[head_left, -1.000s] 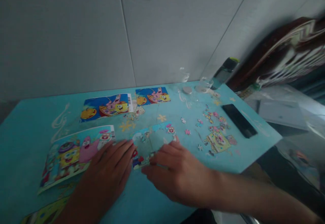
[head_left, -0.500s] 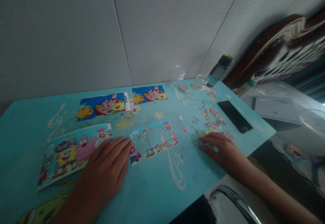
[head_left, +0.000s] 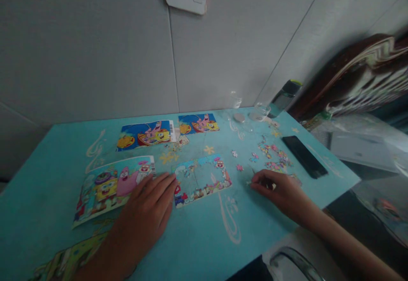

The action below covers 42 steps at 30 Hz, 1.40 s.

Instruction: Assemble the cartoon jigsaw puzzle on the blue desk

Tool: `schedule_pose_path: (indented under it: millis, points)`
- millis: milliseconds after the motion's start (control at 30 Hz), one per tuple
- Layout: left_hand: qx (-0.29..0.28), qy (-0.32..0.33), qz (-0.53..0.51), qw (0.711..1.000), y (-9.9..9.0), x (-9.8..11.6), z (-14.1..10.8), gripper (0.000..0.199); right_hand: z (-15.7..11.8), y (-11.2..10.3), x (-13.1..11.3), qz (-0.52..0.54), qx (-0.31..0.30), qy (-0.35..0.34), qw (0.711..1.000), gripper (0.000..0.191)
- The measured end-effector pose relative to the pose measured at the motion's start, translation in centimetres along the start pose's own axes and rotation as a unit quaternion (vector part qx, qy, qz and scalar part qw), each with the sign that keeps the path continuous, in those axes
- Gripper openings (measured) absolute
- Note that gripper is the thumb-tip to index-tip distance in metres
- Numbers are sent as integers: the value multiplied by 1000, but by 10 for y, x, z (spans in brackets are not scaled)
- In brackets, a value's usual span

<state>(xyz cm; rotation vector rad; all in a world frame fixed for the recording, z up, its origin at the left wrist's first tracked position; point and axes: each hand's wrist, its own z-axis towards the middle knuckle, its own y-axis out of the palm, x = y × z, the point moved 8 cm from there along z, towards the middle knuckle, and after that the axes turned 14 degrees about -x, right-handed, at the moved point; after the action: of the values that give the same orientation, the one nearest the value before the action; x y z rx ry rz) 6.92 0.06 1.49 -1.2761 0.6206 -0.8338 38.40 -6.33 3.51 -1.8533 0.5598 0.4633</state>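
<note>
Turquoise worktop (head_left: 197, 238), meeting a grey wall (head_left: 95, 51) along the far edge. Left hand (head_left: 153, 204): resting palm down, fingers stretching forward and lying side by side, covering the right part of a picture sheet (head_left: 106, 189) and reaching the left edge of a puzzle border (head_left: 204, 192). Puzzle border: lying flat near the middle of the worktop, framing part of the printed surface. Right hand (head_left: 277, 187): hovering or resting low, well to the right of the border, fingers curling, thumb and forefinger meeting at a small pale piece (head_left: 248, 183); whether pinching or merely touching, impossible to tell. Loose pieces (head_left: 273, 153): spreading just beyond the right hand, beside a black phone (head_left: 304, 157). Far side: larger blue sheet (head_left: 145, 135) lying left of a smaller blue sheet (head_left: 199, 123). Far right: clear cup (head_left: 260, 112) and dark-capped bottle (head_left: 286, 94) standing close together, round lid (head_left: 239, 117) lying nearby.
</note>
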Motion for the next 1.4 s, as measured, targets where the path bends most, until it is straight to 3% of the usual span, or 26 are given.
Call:
schedule_pose_path:
  millis: [100, 200, 400, 600, 800, 967, 1167, 1400]
  points:
    - [1, -15, -12, 1000, -3, 2, 1, 36, 15, 5, -39, 72, -8, -79, 994, 30]
    - [-1, -27, -27, 999, -7, 3, 3, 35, 40, 17, -82, 121, -26, -144, 982, 26]
    - [-21, -47, -46, 998, -8, 4, 7, 35, 103, 49, -125, 253, -92, -109, 957, 26]
    - [-20, -53, -45, 997, -7, 5, 8, 32, 124, 61, -133, 294, -130, -94, 942, 28]
    - [-17, -58, -44, 997, -7, 6, 8, 30, 127, 53, -130, 235, -96, -143, 957, 28]
    - [-25, -61, -42, 997, -5, 6, 8, 29, 129, 49, -122, 215, -72, -141, 964, 33]
    - [-17, -61, -34, 997, -6, 7, 8, 30, 126, 59, -125, 123, -59, -123, 983, 26]
    - [-35, -66, -41, 996, -7, 6, 9, 30, 124, 69, -137, -4, -43, -149, 988, 22]
